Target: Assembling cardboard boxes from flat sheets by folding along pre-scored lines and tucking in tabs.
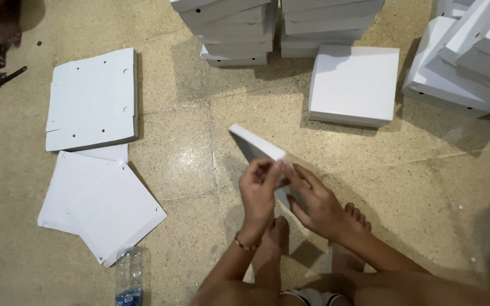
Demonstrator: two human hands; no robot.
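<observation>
— White cardboard, folded into a flat square box [259, 148], is what we hold up over the speckled beige tile floor [188, 170], tilted on edge just above our bare feet [354, 218].

— And how do our hands sit on it?

— Our left hand [258, 195], with a thin bracelet [246, 245] at the wrist, pinches the near corner of the box, fingers curled narrow over the edge. Our right hand [317, 204] is closed around the lower side, fingers [303, 177] spread along the panel. Both grip it; it touches nothing else.

— What lies around us?

— To the left we see a stack of unfolded white cardboard sheets with small punched holes [93, 99], and nearer us more flat white sheets [102, 207] fanned out. A clear plastic bottle [129, 276] lies just beside them. Ahead, one finished white square box [354, 85] rests alone on the floor, with piles of stacked white boxes [239, 28] behind it and more [472, 56] at the right.
</observation>
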